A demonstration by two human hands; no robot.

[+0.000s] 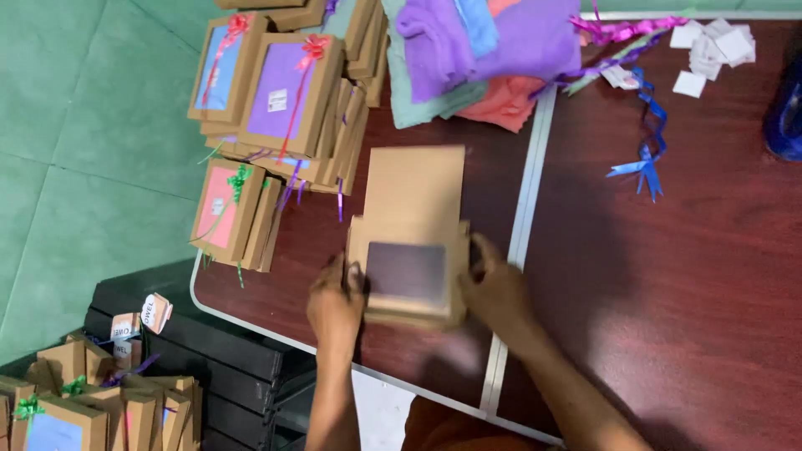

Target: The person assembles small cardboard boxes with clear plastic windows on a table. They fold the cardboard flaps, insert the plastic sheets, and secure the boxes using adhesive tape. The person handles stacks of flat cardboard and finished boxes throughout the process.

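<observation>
Pinching a light, thin cardboard box with a window lid at table centre, left hand at nine o'clock, right hand at three, fingers curled on its easily dented side edges.

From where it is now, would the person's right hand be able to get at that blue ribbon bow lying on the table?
Probably yes. The right hand rests against the cardboard window box, and the blue ribbon bow lies beyond it with only bare dark table between them.
</observation>
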